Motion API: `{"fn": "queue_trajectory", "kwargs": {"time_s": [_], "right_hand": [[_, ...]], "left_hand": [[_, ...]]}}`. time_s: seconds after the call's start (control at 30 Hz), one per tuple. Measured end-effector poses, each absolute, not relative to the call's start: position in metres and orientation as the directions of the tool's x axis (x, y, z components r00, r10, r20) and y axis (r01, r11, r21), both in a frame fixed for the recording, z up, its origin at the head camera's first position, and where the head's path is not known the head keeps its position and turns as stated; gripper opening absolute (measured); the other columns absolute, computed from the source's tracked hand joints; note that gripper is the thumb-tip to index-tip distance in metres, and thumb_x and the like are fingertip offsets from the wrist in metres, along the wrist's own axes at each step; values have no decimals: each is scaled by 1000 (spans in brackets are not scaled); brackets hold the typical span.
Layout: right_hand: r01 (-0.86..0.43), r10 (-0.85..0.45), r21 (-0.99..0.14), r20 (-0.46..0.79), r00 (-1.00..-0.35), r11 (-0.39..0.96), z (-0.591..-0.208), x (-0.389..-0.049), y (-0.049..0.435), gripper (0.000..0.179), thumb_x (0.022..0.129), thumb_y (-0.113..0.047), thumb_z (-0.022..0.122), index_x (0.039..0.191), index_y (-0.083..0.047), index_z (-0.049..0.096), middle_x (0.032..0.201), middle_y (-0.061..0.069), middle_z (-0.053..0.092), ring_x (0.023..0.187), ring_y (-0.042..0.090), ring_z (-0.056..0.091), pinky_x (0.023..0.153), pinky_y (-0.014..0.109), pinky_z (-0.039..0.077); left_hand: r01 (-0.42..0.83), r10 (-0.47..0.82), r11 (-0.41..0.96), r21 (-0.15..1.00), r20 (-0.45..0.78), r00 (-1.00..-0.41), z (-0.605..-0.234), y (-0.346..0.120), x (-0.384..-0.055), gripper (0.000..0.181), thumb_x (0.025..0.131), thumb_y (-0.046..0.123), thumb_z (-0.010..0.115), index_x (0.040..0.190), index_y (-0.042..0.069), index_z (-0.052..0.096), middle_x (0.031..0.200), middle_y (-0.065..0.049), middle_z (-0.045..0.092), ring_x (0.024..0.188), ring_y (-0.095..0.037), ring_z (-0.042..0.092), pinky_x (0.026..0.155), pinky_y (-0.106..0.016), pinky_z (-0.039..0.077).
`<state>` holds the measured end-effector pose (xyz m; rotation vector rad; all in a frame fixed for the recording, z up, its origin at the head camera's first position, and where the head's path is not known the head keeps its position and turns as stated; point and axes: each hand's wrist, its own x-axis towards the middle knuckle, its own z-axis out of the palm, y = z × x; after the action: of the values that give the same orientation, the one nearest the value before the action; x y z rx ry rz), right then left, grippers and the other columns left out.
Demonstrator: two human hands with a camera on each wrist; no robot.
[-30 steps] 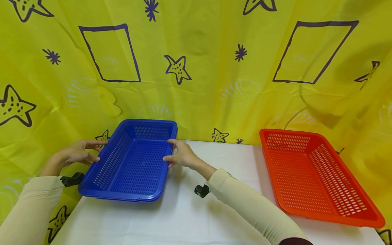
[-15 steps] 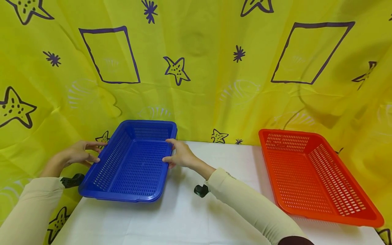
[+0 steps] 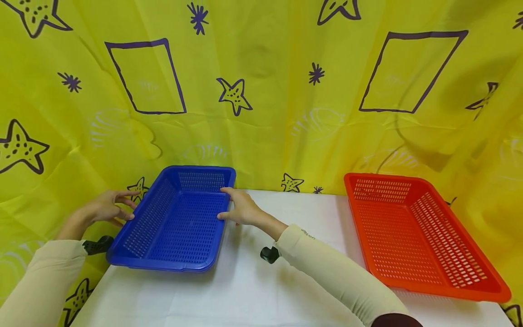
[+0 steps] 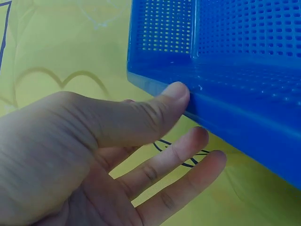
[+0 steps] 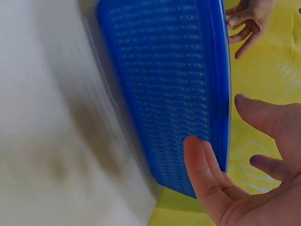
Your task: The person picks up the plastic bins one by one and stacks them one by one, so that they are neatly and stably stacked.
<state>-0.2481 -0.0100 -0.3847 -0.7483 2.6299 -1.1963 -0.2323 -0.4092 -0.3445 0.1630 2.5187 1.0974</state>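
Two hands flank a blue basket, which appears to rest at the left of the white surface. The left hand touches the basket's left rim with its thumb, fingers spread free below; the right hand stands at the right rim, its fingers extended rather than curled. Neither grip encloses the rim; whether the right one makes contact cannot be told.

Likely faults: with so slack a hold, any lift would probably let the rim slip, and unequal pressure from the two sides could skew or tilt the basket. Its left part seems to reach past the surface's edge, so a leftward push might tip it over.

Containers: the blue basket shows a bare, perforated floor; whether another is nested beneath is unclear. A red basket, well apart at the right, likewise shows nothing inside. A patterned yellow curtain hangs behind.
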Motion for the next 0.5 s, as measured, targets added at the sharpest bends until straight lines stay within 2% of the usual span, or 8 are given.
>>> {"fn": "queue_trajectory", "kwargs": {"time_s": [0.03,0.17,0.23,0.37,0.5], "right_hand": [[-392,-507,-723,67,-860,569,-384,-248,-9,79,89,-20,83,155,-7,43,151,18,51,124,34,60,92,34,59],[-418,-513,-668,63,-856,615,-382,-247,-7,79,91,-28,81,157,-11,40,156,13,46,137,33,51,114,46,44],[-421,-509,-645,58,-859,638,-382,-247,-6,80,92,-32,79,158,-13,39,157,12,45,143,34,42,115,53,41],[-405,-494,-626,37,-869,666,-380,-245,-4,83,92,-39,78,161,-20,36,156,16,43,141,37,45,107,60,48],[-399,-488,-627,34,-872,670,-379,-244,-1,84,92,-41,78,162,-23,34,156,21,40,139,39,47,104,62,49]], "left_hand": [[-44,260,686,726,-301,-917,-345,-409,-232,85,93,-3,71,157,-12,17,132,-41,49,95,-33,71,78,-48,64],[-33,264,686,727,-290,-920,-346,-409,-231,91,95,5,72,161,-7,11,140,-43,43,103,-37,70,81,-49,63],[-21,268,679,734,-275,-923,-346,-409,-231,92,96,9,72,162,-5,9,145,-44,39,108,-40,69,83,-50,63],[5,276,672,741,-245,-929,-347,-409,-230,92,98,13,71,163,-2,8,149,-45,32,112,-44,66,85,-52,62],[16,278,675,737,-234,-932,-351,-411,-228,91,99,13,70,163,-1,7,150,-45,29,114,-45,65,85,-53,61]]}}
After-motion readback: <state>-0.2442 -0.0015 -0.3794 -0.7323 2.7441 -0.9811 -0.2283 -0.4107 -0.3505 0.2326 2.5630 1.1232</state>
